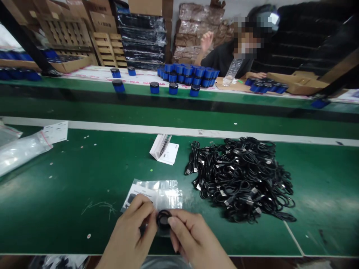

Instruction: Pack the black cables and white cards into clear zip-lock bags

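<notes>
A clear plastic bag (165,194) with a printed leaflet inside lies on the green table near its front edge. My left hand (131,231) pinches the bag's near end with curled fingers. My right hand (193,239) is closed on a small coiled black cable (163,219) held at the bag's mouth between both hands. A big heap of coiled black cables (241,179) lies just to the right of the bag.
A stack of white leaflets (165,149) sits behind the bag. Clear bags (19,149) lie at far left. Beyond the green conveyor (179,116), several blue cylinders (190,74) and cardboard boxes (297,84) stand in front of a seated person (224,56).
</notes>
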A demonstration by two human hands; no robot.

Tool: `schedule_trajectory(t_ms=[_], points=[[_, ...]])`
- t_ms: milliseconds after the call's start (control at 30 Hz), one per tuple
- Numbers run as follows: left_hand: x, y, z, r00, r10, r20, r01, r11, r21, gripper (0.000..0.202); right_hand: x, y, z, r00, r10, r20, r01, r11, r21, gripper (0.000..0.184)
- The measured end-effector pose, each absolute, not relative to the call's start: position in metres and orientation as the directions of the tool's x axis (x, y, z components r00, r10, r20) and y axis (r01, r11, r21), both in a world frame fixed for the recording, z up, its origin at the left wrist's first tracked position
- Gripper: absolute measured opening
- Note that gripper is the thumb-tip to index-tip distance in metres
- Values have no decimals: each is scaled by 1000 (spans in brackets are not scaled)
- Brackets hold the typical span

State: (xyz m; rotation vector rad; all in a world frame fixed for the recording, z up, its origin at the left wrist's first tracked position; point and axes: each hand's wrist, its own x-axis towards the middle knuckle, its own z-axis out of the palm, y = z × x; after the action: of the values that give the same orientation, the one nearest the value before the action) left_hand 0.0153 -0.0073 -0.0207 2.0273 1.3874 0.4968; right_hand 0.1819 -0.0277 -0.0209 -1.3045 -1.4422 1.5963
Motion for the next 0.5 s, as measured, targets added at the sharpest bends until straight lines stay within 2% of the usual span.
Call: schedule_trajectory(t_ms=[133, 200, 267, 300, 400, 500], points=[[18, -15, -25, 306, 948, 87, 681, -281, 676, 22, 176, -22, -16, -283, 942, -179, 395, -56, -917, 33], [19, -20, -29, 279, 947, 160, 700, -315, 641, 19, 175, -21, -12, -257, 958, -129, 423, -8, -906, 27], [20, -24, -31, 280, 940, 197, 717, -341, 608, 17, 177, -22, -10, -278, 955, -103, 338, -3, -941, 18], [20, -25, -32, 290, 936, 200, 721, -351, 598, 17, 179, -22, -9, -314, 943, -111, 265, -26, -964, 19], [20, -26, -31, 327, 924, 199, 729, -381, 569, 18, 189, -26, -10, -436, 880, -190, 35, -195, -980, 41], [21, -26, -29, 349, 914, 207, 729, -403, 553, 16, 199, -29, -14, -538, 818, -203, -186, -350, -918, 47]])
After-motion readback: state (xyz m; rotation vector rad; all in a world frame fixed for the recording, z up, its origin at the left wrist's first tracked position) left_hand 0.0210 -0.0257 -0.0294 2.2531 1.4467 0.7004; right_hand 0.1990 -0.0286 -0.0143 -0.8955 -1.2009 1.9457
